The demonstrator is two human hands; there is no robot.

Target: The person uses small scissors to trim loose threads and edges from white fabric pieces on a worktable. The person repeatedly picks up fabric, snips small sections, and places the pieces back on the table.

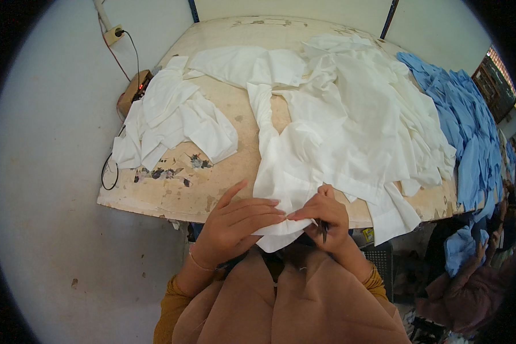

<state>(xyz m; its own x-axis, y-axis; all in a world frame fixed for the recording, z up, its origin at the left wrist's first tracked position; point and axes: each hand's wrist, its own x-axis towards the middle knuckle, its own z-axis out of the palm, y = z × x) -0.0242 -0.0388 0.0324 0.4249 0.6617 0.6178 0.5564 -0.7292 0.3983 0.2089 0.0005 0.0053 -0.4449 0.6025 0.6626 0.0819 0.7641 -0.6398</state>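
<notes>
A white garment (288,172) hangs partly over the table's front edge, its near end drawn up between my two hands. My left hand (234,223) lies over that edge from the left, fingers on top and the thumb hidden beneath the cloth. From the right, my right hand (331,217) pinches the same edge between thumb and forefinger. In its palm is a small dark metal tool (324,232), pointing down; it looks like thread snips, but most of it is covered by the fingers.
More white garments (361,112) are heaped at the right and another white garment (172,116) lies left on the worn wooden table (236,180). Blue garments (464,120) hang over the right side. A corded device (138,88) stands by the wall. A co-worker (468,284) holds blue cloth at the right.
</notes>
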